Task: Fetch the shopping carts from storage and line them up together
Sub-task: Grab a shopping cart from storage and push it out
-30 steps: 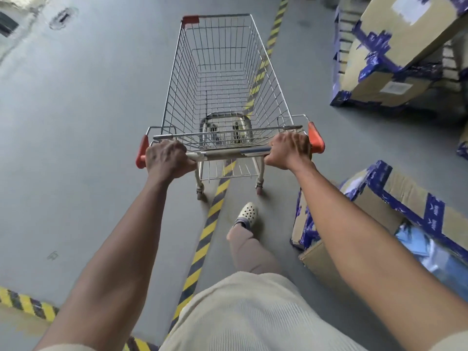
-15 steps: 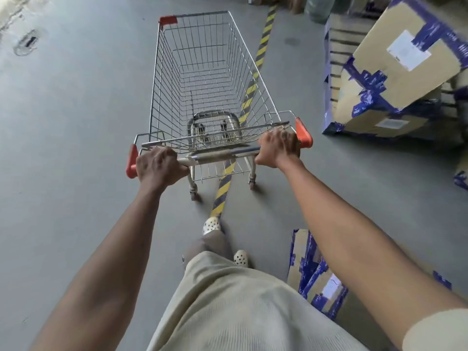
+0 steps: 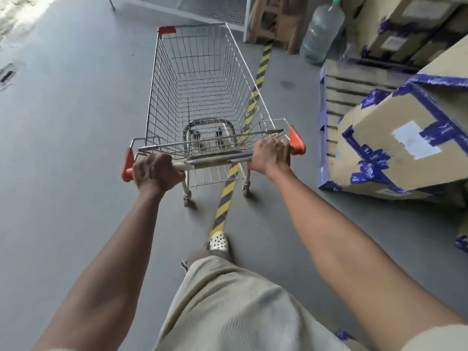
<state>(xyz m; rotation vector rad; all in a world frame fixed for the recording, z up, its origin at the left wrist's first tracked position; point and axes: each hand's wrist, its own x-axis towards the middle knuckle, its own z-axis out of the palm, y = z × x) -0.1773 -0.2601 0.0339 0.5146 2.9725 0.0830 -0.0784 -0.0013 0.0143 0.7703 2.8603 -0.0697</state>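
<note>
A silver wire shopping cart [image 3: 202, 92] with orange corner caps stands on the grey floor in front of me, its basket empty. My left hand [image 3: 155, 172] grips the left end of the cart's handle bar [image 3: 217, 159]. My right hand [image 3: 269, 155] grips the right end, beside the orange end cap. Both arms are stretched forward. The cart straddles a yellow-and-black floor stripe [image 3: 225, 198]. No other cart is in sight.
Cardboard boxes [image 3: 395, 145] bound with blue tape lie close on the right, on stacked pallets [image 3: 339, 95]. A large water bottle [image 3: 321, 34], a wooden frame [image 3: 276, 21] and a white mesh rack [image 3: 202, 8] stand ahead. A floor drain [image 3: 7, 76] is far left.
The cart has rolled forward along the stripe with both hands still on the handle. The near boxes have passed behind on the right; the bottle, wooden frame and rack have come into view.
</note>
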